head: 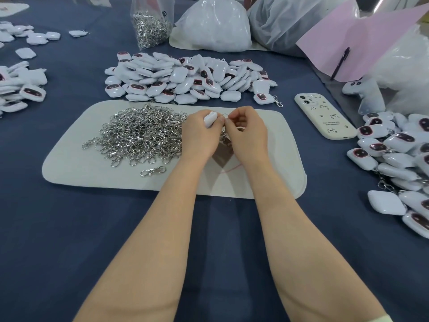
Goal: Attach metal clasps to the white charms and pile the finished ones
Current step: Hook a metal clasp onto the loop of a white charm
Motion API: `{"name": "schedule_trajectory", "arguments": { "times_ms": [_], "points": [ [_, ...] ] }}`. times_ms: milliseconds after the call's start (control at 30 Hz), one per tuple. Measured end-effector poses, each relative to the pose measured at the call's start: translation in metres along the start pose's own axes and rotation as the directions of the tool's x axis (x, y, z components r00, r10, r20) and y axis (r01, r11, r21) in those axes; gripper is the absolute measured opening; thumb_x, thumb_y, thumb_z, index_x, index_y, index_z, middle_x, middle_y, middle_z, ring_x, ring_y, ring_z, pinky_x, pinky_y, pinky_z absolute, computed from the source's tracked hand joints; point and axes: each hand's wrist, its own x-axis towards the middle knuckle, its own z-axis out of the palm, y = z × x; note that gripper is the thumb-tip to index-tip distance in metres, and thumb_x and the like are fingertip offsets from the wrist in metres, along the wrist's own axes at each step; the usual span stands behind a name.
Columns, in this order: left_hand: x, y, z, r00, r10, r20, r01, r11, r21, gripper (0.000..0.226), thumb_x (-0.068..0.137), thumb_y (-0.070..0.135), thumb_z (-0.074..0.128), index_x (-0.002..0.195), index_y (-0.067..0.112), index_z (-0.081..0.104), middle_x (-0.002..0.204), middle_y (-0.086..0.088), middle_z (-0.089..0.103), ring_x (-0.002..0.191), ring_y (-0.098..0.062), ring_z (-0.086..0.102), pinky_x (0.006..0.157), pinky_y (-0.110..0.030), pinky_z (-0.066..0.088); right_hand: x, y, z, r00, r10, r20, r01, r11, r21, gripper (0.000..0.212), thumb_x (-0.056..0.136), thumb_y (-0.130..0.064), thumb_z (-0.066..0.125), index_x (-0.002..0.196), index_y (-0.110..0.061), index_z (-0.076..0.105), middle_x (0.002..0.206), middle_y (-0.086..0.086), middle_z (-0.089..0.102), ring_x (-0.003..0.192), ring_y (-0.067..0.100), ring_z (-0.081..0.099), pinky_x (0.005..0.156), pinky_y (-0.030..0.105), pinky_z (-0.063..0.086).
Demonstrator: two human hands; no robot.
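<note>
Silver metal is what this job turns on: the loose heap of clasps [141,133] sits on the left half of the pale mat [274,159], I'd guess so either hand can grab one without reaching. Over the middle of the mat, towards its far edge, the left hand [199,133] has its fingers curled round one white charm [210,119], holding it up off the mat. The right hand [246,133] pinches the small ring of a clasp [224,116] right against the charm's end, and the rest of that clasp dangles between the two hands. Looks like the threading step to me, though whether the ring is through the loop is too small to tell. Just past the mat's far edge is the big pile of charms [185,77], mostly with no clasp I can see, so probably the supply. Well off to the right of the mat, on the blue counter [69,228], there's a heap of clasped charms [394,145], which I take to be the finished pile. A phone [325,117] lies between the mat and that heap, a stray clasp [153,170] lies on the mat's near side, and a bag of spare clasps [152,29] stands way behind the mat
</note>
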Motion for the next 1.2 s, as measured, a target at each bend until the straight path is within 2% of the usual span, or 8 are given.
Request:
{"name": "schedule_trajectory", "arguments": {
  "times_ms": [133,800,967,1100,1200],
  "points": [
    [-0.001,-0.0001,-0.0005,1.0,0.015,0.009,-0.015,1.0,0.006,0.017,0.087,0.015,0.06,0.086,0.002,0.071,0.082,-0.015,0.069,0.081,-0.033,0.063,0.073,-0.046,0.053,-0.0001,0.0004,0.0004,1.0,0.005,-0.003,-0.005,1.0,-0.008,0.012,0.086,-0.007,0.062,0.085,-0.016,0.054,0.076,-0.015,0.056,0.067,-0.006,0.052,0.064,0.005,0.041],
    [-0.0011,-0.0042,0.0031,0.996,0.087,-0.015,-0.085,0.992,0.092,0.019,0.089,0.016,0.058,0.086,0.001,0.07,0.083,-0.013,0.069,0.079,-0.027,0.061,0.07,-0.036,0.045,-0.0003,-0.0002,0.0009,1.0,0.007,-0.021,-0.007,1.0,-0.003,0.012,0.086,-0.005,0.062,0.086,-0.015,0.055,0.076,-0.015,0.055,0.066,-0.011,0.052,0.063,0.003,0.039],
    [-0.0007,-0.0054,0.0036,0.997,0.078,-0.007,-0.077,0.989,0.124,0.018,0.088,0.017,0.058,0.082,0.004,0.068,0.079,-0.009,0.066,0.073,-0.023,0.056,0.067,-0.034,0.042,0.0005,0.0003,0.0005,1.0,0.012,-0.019,-0.012,1.0,-0.011,0.012,0.085,-0.006,0.063,0.085,-0.015,0.056,0.074,-0.015,0.055,0.064,-0.015,0.051,0.063,0.003,0.039],
    [-0.0013,-0.0053,0.0035,0.997,0.08,-0.005,-0.079,0.986,0.144,0.018,0.089,0.018,0.058,0.085,0.004,0.069,0.084,-0.011,0.068,0.078,-0.025,0.059,0.068,-0.033,0.042,0.0001,0.0002,-0.0001,1.0,0.017,0.004,-0.017,1.0,-0.015,0.013,0.085,-0.004,0.061,0.084,-0.015,0.055,0.073,-0.014,0.054,0.063,-0.014,0.051,0.062,0.003,0.039],
    [-0.0025,-0.0046,0.0032,0.997,0.078,-0.009,-0.076,0.985,0.152,0.019,0.089,0.018,0.057,0.087,0.002,0.069,0.085,-0.013,0.069,0.079,-0.027,0.06,0.069,-0.035,0.043,0.0005,-0.0012,0.0,0.999,0.016,0.037,-0.015,0.999,-0.046,0.013,0.086,-0.004,0.059,0.085,-0.016,0.053,0.075,-0.014,0.054,0.067,-0.005,0.052,0.063,0.004,0.04]
  ]
}}
